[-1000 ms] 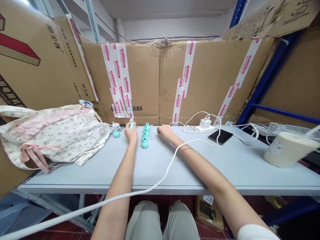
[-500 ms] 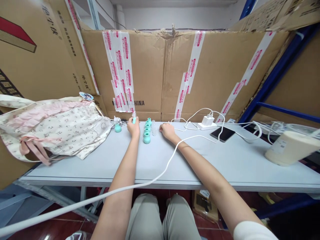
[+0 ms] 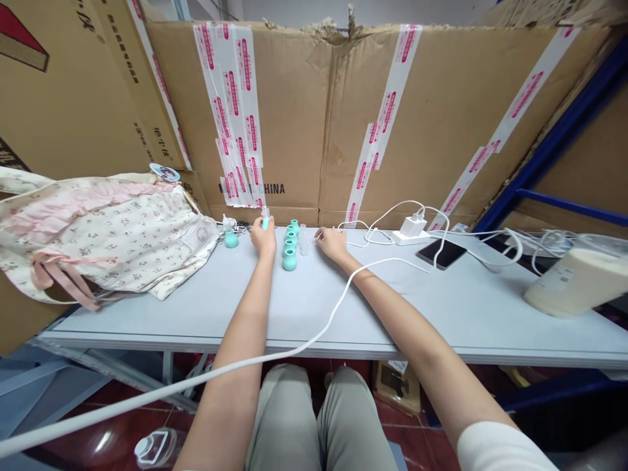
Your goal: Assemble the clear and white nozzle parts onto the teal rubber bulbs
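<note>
My left hand (image 3: pixel 263 237) is closed around a small teal piece with a clear tip (image 3: pixel 265 220), held upright at the far side of the grey table (image 3: pixel 304 307). Just to its right stands a short row of teal bulb-shaped pieces (image 3: pixel 289 247). A small clear tube (image 3: pixel 303 241) stands beside the row. My right hand (image 3: pixel 332 243) rests on the table next to that tube, fingers curled; whether it holds anything is hidden. Another teal piece (image 3: pixel 230 238) sits alone to the left of my left hand.
A floral fabric bag (image 3: pixel 103 235) lies on the table's left. A white charger (image 3: pixel 411 227) with cables, a phone (image 3: pixel 443 253) and a cream container (image 3: pixel 574 282) are on the right. Taped cardboard (image 3: pixel 343 118) walls the back. A white cable (image 3: pixel 294 347) crosses my arms.
The view has tipped downward, so everything sits higher in the picture. Both hands stay at the teal pieces; the left still grips its piece.
</note>
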The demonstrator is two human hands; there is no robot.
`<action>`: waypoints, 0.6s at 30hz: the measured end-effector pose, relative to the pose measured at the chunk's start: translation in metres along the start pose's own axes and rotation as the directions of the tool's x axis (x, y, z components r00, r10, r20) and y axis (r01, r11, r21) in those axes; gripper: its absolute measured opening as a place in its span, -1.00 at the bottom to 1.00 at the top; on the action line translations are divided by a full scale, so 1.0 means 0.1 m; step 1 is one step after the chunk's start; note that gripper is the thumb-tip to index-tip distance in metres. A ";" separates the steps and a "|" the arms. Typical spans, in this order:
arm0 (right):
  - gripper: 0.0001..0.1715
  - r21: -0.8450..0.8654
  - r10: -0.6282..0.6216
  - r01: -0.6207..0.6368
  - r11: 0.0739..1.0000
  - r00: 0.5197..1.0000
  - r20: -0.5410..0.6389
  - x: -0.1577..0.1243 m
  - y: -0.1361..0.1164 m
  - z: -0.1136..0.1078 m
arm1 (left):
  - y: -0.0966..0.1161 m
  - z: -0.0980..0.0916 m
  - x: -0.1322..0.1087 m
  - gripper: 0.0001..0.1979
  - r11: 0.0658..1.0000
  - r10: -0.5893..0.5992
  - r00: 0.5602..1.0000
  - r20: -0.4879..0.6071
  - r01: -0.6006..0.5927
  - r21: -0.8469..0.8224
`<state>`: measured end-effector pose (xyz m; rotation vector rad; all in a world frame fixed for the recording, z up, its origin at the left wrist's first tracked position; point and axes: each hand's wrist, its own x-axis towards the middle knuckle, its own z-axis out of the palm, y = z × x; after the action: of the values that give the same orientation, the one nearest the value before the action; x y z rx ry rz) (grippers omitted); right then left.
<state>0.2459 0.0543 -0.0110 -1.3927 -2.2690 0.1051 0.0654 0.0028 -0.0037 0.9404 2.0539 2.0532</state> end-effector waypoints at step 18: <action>-0.55 0.817 -0.150 -0.015 0.577 0.981 0.124 0.00 0.00 -0.62 | 0.47 -0.11 -0.53 -0.62 0.435 0.662 0.512 0.547 -0.857 0.276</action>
<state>0.2722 0.0431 0.0437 -0.7834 -1.9360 1.1546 0.1196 -0.0359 0.0222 2.5875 2.1765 1.2626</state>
